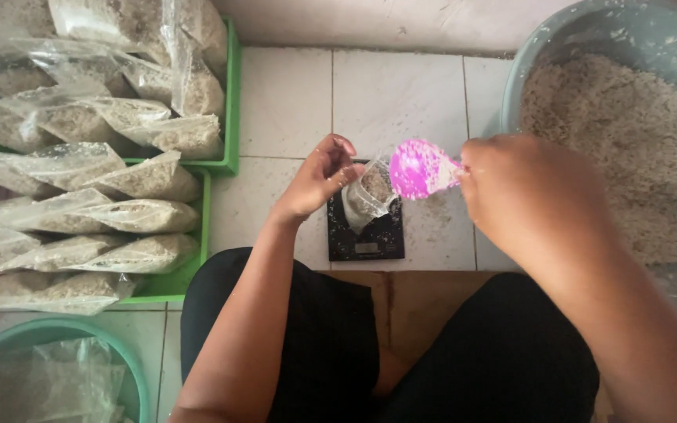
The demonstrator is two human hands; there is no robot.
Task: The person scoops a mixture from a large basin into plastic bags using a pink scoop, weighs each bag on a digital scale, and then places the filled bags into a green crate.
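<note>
My left hand [319, 177] pinches open the mouth of a small clear plastic bag [366, 196] partly filled with pale grainy mix. The bag stands on a small black scale [366, 235] on the tiled floor. My right hand [526, 188] grips the handle of a pink plastic scoop [419, 168], tipped over the bag's opening. Both hands are just above the scale, with the scoop touching or almost touching the bag's rim.
A large grey-green basin [589, 39] of the same grainy mix sits at the right. Green trays [233, 110] at the left hold several filled, sealed bags [143, 215]. A teal basin [131, 368] with empty bags is at lower left. My knees in black cloth are below.
</note>
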